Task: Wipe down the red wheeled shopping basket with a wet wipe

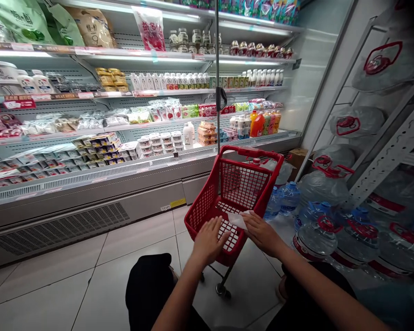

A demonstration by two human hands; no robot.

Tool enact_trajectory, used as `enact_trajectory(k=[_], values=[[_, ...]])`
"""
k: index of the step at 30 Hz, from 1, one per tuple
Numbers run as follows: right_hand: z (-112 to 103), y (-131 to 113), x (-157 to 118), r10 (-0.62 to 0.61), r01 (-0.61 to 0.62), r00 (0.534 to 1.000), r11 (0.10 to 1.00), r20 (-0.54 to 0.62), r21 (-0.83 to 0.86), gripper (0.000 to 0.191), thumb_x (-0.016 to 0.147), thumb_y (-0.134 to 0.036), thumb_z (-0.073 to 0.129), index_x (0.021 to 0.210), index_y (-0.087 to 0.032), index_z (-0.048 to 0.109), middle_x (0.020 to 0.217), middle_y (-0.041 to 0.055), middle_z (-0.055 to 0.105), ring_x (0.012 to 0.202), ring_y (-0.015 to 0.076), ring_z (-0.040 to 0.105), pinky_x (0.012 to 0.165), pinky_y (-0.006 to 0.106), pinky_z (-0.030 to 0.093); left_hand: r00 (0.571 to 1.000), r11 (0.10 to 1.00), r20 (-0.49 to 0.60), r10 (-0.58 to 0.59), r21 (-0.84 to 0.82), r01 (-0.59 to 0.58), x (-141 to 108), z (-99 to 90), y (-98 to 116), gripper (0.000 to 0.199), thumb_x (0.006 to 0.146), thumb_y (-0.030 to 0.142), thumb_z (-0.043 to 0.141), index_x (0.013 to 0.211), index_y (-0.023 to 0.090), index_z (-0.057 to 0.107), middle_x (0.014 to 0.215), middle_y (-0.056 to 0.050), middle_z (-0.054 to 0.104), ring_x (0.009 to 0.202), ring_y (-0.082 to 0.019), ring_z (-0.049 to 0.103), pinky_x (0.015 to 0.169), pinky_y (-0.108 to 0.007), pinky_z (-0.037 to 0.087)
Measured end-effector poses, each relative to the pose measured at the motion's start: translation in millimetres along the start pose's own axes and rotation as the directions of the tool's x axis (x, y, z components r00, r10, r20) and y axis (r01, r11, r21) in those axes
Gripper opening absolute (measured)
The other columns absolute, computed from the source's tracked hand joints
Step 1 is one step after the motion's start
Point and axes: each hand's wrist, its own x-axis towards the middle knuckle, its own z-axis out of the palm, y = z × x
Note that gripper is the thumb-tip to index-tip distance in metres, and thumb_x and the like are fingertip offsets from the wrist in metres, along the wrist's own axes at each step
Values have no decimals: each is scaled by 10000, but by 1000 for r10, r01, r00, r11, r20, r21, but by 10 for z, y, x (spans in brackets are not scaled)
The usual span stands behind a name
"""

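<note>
A small red shopping cart (193, 213) stands on the floor between my knees and the cooler, its basket seemingly bare inside. Over the near left part of the basket is my left hand (210, 241), palm down with the fingers stretched out and nothing in it. At the near right rim, my right hand (261, 233) holds a white tissue (237, 219) under its fingers. The tissue reaches over the basket toward my left hand. Whether my right hand touches the rim is hard to tell.
An open cooler (152, 188) with shelves of dairy goods and drinks runs across the front. Large water bottles (315, 234) crowd the floor at the right beside a white metal rack (389, 154). A brown box (297, 158) sits behind the cart.
</note>
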Motion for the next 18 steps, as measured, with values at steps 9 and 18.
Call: enact_trajectory(k=[9, 18], values=[[128, 79, -52, -65, 65, 998, 998, 19, -8, 472, 1038, -152, 414, 1483, -245, 540, 1400, 67, 665, 1364, 212, 564, 1212, 516, 430, 999, 998, -23, 34, -59, -35, -61, -90, 35, 884, 1005, 707, 391, 1666, 173, 150, 1512, -129, 580, 1381, -253, 565, 1182, -420, 378], [-489, 1109, -491, 275, -324, 943, 889, -188, -323, 525, 1072, -273, 354, 1592, -224, 404, 1609, 96, 462, 1508, 280, 396, 1260, 566, 306, 953, 995, 292, -77, -38, 92, 87, -467, -526, 933, 942, 834, 308, 1648, 226, 262, 1647, -131, 371, 1525, -322, 367, 1228, -496, 297]])
